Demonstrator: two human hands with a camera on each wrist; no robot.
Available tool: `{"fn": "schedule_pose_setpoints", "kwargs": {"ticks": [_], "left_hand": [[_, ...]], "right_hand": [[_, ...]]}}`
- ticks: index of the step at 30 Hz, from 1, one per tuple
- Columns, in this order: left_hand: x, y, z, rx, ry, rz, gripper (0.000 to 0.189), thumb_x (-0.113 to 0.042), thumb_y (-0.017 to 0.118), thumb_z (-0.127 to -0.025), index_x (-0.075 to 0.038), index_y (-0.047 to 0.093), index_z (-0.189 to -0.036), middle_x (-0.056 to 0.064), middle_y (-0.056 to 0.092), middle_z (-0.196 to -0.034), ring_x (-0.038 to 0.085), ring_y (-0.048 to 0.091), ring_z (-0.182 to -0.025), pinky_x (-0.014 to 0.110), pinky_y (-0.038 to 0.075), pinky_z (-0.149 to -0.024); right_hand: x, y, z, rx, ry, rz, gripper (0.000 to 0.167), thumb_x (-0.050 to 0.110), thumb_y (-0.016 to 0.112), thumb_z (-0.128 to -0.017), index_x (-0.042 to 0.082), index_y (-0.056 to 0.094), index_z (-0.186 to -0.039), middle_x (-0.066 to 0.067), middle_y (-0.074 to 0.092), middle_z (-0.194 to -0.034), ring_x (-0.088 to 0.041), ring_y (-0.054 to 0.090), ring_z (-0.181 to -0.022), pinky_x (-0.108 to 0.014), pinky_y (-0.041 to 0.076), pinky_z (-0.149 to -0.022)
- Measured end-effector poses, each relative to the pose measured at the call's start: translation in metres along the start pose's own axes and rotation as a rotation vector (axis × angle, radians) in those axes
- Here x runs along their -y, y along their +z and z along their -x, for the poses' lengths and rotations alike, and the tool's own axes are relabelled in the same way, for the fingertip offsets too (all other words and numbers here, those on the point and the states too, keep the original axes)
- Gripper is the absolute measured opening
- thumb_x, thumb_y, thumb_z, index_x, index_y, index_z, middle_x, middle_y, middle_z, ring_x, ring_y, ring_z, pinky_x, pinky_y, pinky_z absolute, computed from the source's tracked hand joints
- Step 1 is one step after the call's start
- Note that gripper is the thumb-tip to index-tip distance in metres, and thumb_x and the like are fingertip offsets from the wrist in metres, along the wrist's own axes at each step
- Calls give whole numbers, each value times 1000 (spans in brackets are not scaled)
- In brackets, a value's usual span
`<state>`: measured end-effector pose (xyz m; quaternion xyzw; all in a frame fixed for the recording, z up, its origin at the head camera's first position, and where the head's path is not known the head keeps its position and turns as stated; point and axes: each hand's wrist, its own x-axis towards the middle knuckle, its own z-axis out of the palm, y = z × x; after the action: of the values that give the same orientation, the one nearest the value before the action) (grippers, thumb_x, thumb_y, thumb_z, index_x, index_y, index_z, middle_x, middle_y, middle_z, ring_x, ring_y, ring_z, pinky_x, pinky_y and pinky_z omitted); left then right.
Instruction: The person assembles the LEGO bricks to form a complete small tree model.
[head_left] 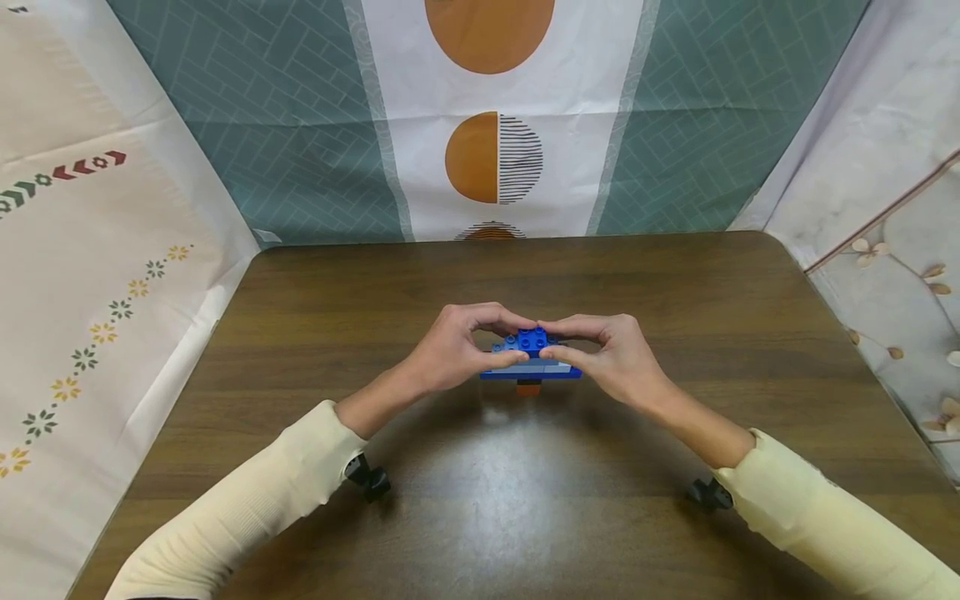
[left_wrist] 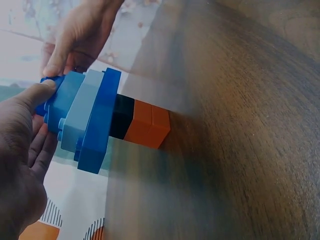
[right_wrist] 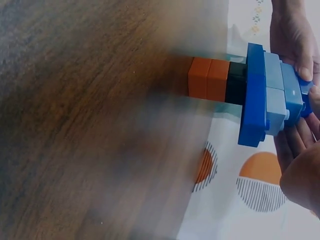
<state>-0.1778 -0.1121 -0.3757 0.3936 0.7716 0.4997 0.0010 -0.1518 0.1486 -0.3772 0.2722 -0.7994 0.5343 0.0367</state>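
A toy-brick tower stands upright on the table, narrow at its foot and wider above. Two orange bricks [left_wrist: 145,125] form the base, with a black brick [left_wrist: 122,116] over them. Above lie a long dark blue brick [right_wrist: 253,97], pale blue bricks [right_wrist: 275,102] and a medium blue layer [right_wrist: 291,90]. A dark blue brick [head_left: 533,340] sits at the top. From the left, my left hand [head_left: 453,350] grips this top brick, thumb in front and fingers behind. My right hand [head_left: 618,358] pinches its right side likewise. Fingers partly cover the upper layers.
The brown wooden table [head_left: 300,300] reaches to a patterned cloth [head_left: 300,125] hanging at the back. Pale cloths hang at the left [head_left: 90,250] and right [head_left: 885,250] sides. Black wrist camera mounts [head_left: 367,477] stick out below the sleeves.
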Motion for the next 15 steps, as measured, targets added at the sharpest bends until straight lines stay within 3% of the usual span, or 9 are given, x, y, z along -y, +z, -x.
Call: {"fn": "schedule_pose_setpoints", "kwargs": {"ticks": [6,15], "left_hand": [[0,1,2,-9,-1,-17,40,-14,89,-89,-9,77,-127,-1,77,-116,11,72,-101,37,60,-95],[3,8,5,-41,26,-6,40,-14,88,-90,-9,76,-128,-1,77,-116,12,72,-101,33,60,-94]], "right_hand": [[-1,1,1,-6,-16,-13,34,2,85,-90,4,79,-124,-6,79,-115,-19,76,-108,-30,61,-90],[-2,1,3,-3,-21,-3,37,2,86,-88,4,79,-124,-5,80,-113,-18,76,-107,-35,61,-92]]}}
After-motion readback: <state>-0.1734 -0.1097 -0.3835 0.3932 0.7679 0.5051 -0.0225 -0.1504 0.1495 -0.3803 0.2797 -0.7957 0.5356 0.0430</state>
